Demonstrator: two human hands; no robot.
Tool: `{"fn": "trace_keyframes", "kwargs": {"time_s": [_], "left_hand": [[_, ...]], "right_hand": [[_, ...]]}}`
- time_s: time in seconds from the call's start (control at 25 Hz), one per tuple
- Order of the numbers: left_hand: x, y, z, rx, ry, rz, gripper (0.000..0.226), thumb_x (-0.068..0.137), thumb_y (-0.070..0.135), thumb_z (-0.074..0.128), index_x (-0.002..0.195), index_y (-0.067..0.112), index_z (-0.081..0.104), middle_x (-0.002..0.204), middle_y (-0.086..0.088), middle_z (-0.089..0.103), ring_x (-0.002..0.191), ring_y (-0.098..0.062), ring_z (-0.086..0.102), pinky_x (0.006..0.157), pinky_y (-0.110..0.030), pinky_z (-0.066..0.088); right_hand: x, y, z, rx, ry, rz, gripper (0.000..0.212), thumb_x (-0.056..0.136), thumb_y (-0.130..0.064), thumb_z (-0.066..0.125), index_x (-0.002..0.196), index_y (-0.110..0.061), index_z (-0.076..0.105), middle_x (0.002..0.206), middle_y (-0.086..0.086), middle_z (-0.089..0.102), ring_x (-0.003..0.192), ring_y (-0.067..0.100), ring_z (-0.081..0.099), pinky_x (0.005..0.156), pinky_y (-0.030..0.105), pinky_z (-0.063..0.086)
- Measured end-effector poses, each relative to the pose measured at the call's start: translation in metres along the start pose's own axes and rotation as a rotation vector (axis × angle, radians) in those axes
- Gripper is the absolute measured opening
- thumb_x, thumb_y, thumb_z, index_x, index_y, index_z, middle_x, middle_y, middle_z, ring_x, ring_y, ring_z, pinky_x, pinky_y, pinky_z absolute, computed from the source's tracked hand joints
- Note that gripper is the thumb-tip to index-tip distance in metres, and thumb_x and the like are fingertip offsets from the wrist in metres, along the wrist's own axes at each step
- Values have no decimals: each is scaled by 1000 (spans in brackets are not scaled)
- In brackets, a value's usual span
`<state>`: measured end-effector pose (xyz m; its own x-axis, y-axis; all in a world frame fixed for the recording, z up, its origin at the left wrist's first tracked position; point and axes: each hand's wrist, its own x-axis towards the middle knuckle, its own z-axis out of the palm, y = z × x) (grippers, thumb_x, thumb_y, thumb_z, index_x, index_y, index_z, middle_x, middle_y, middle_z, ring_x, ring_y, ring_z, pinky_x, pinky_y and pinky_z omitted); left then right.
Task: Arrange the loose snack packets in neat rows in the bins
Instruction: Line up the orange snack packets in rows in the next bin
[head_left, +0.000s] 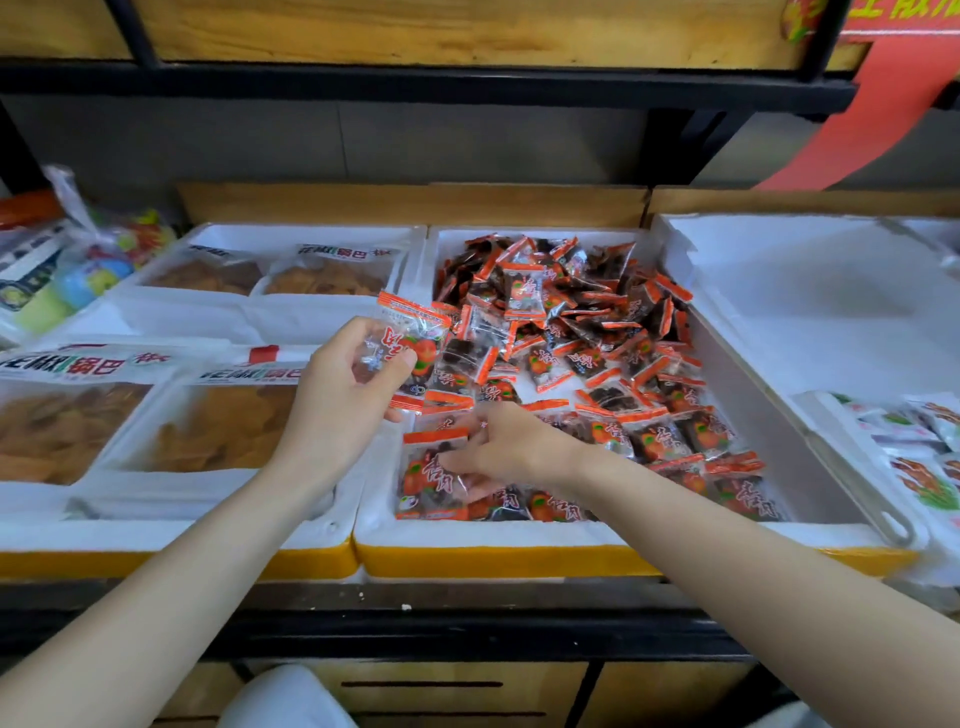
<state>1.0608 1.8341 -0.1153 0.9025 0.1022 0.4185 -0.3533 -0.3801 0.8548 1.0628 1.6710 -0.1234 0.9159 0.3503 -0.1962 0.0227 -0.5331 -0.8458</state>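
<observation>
Left hand (343, 387) grip holds few orange-edged clear snack packets (413, 325); right hand (506, 447) grip pinches one packet (422, 478), white foam bin (493, 535) front-left corner.

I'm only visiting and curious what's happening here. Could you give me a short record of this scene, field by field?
Place: white foam bin on a shop shelf
Contents: loose pile of orange-edged snack packets at the back, tidier row along the front
Left hand: holds raised packet above the bin
Right hand: pinches front packet at the row's left end
Neighbours: large bags in the left bin
</observation>
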Motion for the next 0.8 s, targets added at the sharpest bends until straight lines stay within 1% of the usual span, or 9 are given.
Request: {"fn": "trace_keyframes", "kwargs": {"time_s": [0.12, 0.24, 0.32, 0.4, 0.48, 0.56, 0.64, 0.72, 0.8], "left_hand": [[-1, -4, -6, 13, 17, -20, 23, 94, 20, 60, 116, 14, 59, 122, -8, 62, 78, -15, 63, 57, -29, 56], [-4, -5, -6, 35, 1, -39, 29, 95, 21, 60, 123, 15, 57, 128, -6, 60, 86, -11, 64, 53, -18, 53], [-9, -2, -3, 46, -16, -43, 27, 95, 24, 59, 122, 19, 56, 127, -1, 59, 79, -7, 66, 61, -26, 58], [-12, 2, -1, 33, -39, -51, 21, 96, 23, 58, 116, 26, 53, 114, 6, 62, 72, -6, 66, 68, -36, 60], [-12, 4, 2, -20, -74, -75, 19, 97, 19, 56, 112, 29, 51, 102, 9, 62, 69, -3, 65, 68, -34, 60], [-13, 5, 7, -93, -128, -143, 17, 96, 13, 56, 110, 23, 58, 104, 3, 65, 76, -8, 67, 66, -28, 59], [-16, 8, 13, -140, -207, -181, 15, 95, 9, 57, 98, 22, 64, 97, 8, 68, 73, -10, 68, 60, -21, 55], [-19, 9, 19, -117, -301, -155, 16, 92, 9, 61, 93, 24, 65, 88, 10, 68, 63, -7, 65, 56, -21, 53], [-18, 9, 25, -26, -371, -108, 13, 89, 13, 67, 99, 22, 66, 94, 5, 69, 62, -8, 62, 59, -21, 51]], "right_hand": [[1, -2, 6, -230, 4, -40, 12, 91, -17, 61, 99, -13, 53, 82, 1, 60, 64, 13, 65, 56, 17, 52], [8, 7, 8, -655, 65, -111, 43, 87, -36, 64, 116, -5, 57, 111, 9, 65, 94, 24, 64, 83, 34, 53], [7, 9, 3, -653, 78, -143, 44, 87, -39, 63, 118, -9, 59, 118, 10, 62, 104, 25, 60, 91, 40, 50], [4, 15, -5, -628, 80, -169, 46, 90, -35, 61, 130, -14, 53, 132, 6, 53, 117, 22, 53, 99, 34, 45], [0, 22, -13, -643, 106, -177, 46, 91, -28, 61, 134, -16, 49, 136, 2, 50, 121, 18, 50, 97, 25, 42], [-6, 25, -18, -528, 184, -185, 48, 92, -22, 59, 137, -16, 44, 132, 3, 52, 110, 14, 54, 84, 15, 42], [-10, 24, -25, -229, 268, -190, 47, 92, -20, 58, 135, -17, 41, 123, 1, 56, 96, 11, 58, 71, 9, 46], [-18, 17, -32, 83, 240, -195, 44, 90, -21, 61, 130, -20, 43, 113, -6, 58, 93, 9, 63, 74, 14, 51], [-25, 15, -36, 175, 225, -215, 34, 90, -20, 61, 122, -15, 49, 95, -6, 63, 78, 7, 66, 73, 20, 55]]}}
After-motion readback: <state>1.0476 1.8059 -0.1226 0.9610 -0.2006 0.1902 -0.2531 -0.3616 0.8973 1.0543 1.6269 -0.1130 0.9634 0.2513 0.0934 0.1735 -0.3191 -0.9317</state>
